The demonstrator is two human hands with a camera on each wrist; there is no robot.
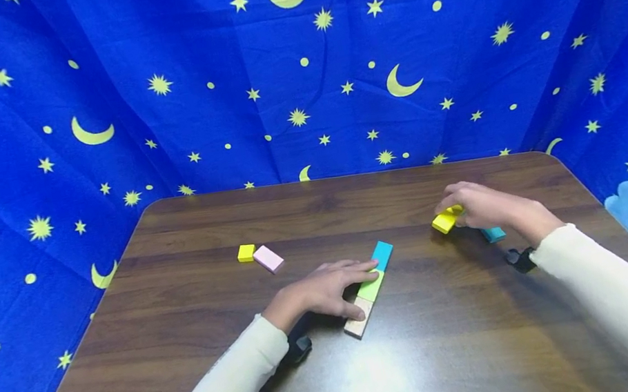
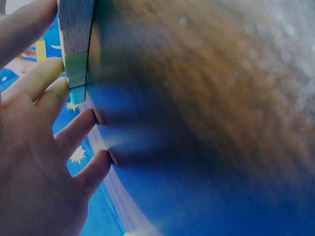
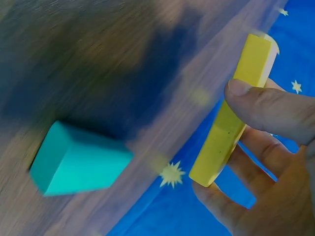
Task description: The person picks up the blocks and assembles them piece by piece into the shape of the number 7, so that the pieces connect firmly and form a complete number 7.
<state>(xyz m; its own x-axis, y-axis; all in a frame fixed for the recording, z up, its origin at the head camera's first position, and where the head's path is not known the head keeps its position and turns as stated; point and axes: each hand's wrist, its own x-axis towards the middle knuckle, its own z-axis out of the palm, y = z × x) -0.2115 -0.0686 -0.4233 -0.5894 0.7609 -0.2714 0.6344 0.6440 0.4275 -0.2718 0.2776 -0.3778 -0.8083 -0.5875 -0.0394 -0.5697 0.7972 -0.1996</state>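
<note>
Three flat blocks lie end to end in a slanting row: a plain wooden block (image 1: 356,327) nearest, a light green block (image 1: 371,288) in the middle, and a blue block (image 1: 384,254) farthest. My left hand (image 1: 326,290) rests over this row, thumb at the wooden block and fingertips spread along the green one. In the left wrist view its fingers look mostly straight. Further right, my right hand (image 1: 482,205) pinches a yellow block (image 3: 227,123) between thumb and fingers, held tilted above the table. A teal block (image 3: 81,162) lies on the table near that hand, partly hidden in the head view.
On the left part of the brown wooden table (image 1: 202,314) lie a small yellow block (image 1: 246,253) and a pink block (image 1: 268,259), close together. A blue curtain (image 1: 200,48) with moons and stars stands behind the table's far edge.
</note>
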